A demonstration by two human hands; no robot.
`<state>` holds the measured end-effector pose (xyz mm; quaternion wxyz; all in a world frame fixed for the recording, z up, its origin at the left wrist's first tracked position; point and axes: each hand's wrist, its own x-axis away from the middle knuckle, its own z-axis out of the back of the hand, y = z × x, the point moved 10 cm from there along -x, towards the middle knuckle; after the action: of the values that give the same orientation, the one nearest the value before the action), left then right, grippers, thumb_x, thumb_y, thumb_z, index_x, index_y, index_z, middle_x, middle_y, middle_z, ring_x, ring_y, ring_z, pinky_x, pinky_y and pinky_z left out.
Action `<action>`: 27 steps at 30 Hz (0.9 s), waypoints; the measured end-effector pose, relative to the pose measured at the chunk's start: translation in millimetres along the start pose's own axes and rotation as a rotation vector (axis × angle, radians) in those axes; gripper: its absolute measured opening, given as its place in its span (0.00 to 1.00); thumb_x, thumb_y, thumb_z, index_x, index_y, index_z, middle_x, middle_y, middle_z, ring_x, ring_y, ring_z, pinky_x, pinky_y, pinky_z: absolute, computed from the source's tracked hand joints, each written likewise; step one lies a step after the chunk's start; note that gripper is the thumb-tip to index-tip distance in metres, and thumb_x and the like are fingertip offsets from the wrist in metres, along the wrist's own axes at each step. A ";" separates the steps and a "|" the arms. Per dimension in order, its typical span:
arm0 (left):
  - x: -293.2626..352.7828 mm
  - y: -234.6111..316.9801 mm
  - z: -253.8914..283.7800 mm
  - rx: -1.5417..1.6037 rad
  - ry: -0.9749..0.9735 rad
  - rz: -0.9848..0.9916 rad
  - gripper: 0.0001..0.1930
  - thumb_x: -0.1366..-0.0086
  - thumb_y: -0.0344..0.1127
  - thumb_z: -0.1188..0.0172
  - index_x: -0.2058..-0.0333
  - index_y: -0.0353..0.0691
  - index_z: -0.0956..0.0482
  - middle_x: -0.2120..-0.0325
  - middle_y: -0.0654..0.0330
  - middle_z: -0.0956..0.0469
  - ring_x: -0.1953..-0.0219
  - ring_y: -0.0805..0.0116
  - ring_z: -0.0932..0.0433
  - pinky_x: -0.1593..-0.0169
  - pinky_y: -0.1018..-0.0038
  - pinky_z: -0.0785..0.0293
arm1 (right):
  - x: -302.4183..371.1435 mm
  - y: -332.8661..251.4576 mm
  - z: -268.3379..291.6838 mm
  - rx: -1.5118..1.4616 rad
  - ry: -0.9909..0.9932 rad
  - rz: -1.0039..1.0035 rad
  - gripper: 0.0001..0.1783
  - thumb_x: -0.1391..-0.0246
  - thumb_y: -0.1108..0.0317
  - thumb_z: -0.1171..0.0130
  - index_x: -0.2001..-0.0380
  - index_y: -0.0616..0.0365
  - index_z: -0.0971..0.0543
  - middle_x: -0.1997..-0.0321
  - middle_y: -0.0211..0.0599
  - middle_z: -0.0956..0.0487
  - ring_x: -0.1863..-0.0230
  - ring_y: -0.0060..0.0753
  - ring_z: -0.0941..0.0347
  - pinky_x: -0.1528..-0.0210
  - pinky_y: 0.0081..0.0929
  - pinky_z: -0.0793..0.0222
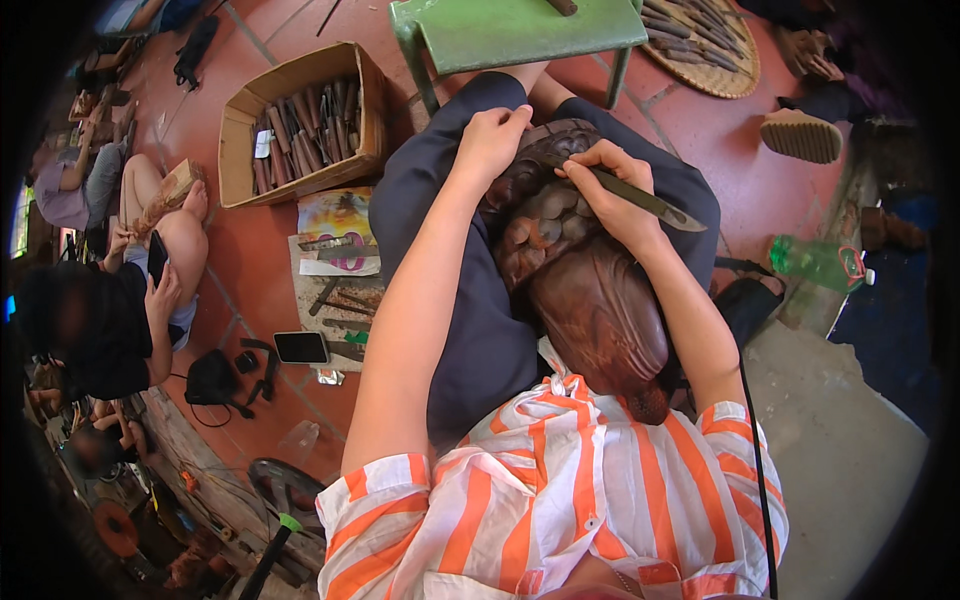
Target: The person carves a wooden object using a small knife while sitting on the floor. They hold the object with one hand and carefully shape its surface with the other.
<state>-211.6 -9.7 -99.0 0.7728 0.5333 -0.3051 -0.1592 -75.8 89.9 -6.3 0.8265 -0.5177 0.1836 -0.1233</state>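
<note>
A dark brown wooden carving [600, 305], with a smooth rounded near end and knobbly relief at its far end, lies across my lap. My left hand [492, 147] is closed at the far left edge of the carving, its fingers curled against the wood and partly hidden. Over the carving's far right part, my right hand [615, 190] grips a flat, narrow carving knife [655, 203]. One bevelled end of it sticks out to the right past my knuckles. The knife's other end reaches down to the carved relief between my hands.
A cardboard box [375, 120] of wood-handled tools stands at the left, near a phone [301, 347] and loose blades [345, 300]. Ahead are a green stool [520, 40] and a woven tray [745, 75] of tools. A green bottle [805, 260] lies right. A person [110, 320] sits left.
</note>
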 end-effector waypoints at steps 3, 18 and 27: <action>0.1 0.9 1.5 -0.016 0.010 0.004 0.23 0.34 0.48 0.47 0.65 0.28 0.19 0.72 0.57 0.19 0.69 0.74 0.25 0.61 0.77 0.30 | -4.4 -14.6 -4.7 0.013 -0.040 0.026 0.07 0.51 0.69 0.36 0.70 0.62 0.20 0.73 0.40 0.19 0.72 0.29 0.25 0.66 0.25 0.31; 0.8 -0.2 3.8 -0.020 0.023 0.000 0.24 0.34 0.49 0.47 0.65 0.28 0.19 0.72 0.55 0.19 0.68 0.72 0.24 0.60 0.76 0.30 | -2.7 1.3 0.1 0.042 -0.066 -0.076 0.09 0.51 0.68 0.35 0.69 0.62 0.19 0.73 0.40 0.18 0.69 0.29 0.24 0.63 0.24 0.31; 2.4 3.7 5.2 -0.009 0.026 -0.011 0.23 0.34 0.49 0.47 0.65 0.28 0.19 0.72 0.55 0.19 0.68 0.72 0.24 0.60 0.76 0.30 | -12.4 0.6 -11.4 -0.045 -0.123 -0.108 0.10 0.50 0.66 0.36 0.67 0.61 0.19 0.70 0.41 0.18 0.69 0.30 0.23 0.62 0.24 0.30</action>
<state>-213.4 -13.4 -93.6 0.7782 0.5336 -0.2913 -0.1576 -91.9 85.8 -9.1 0.8165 -0.5519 0.1070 -0.1316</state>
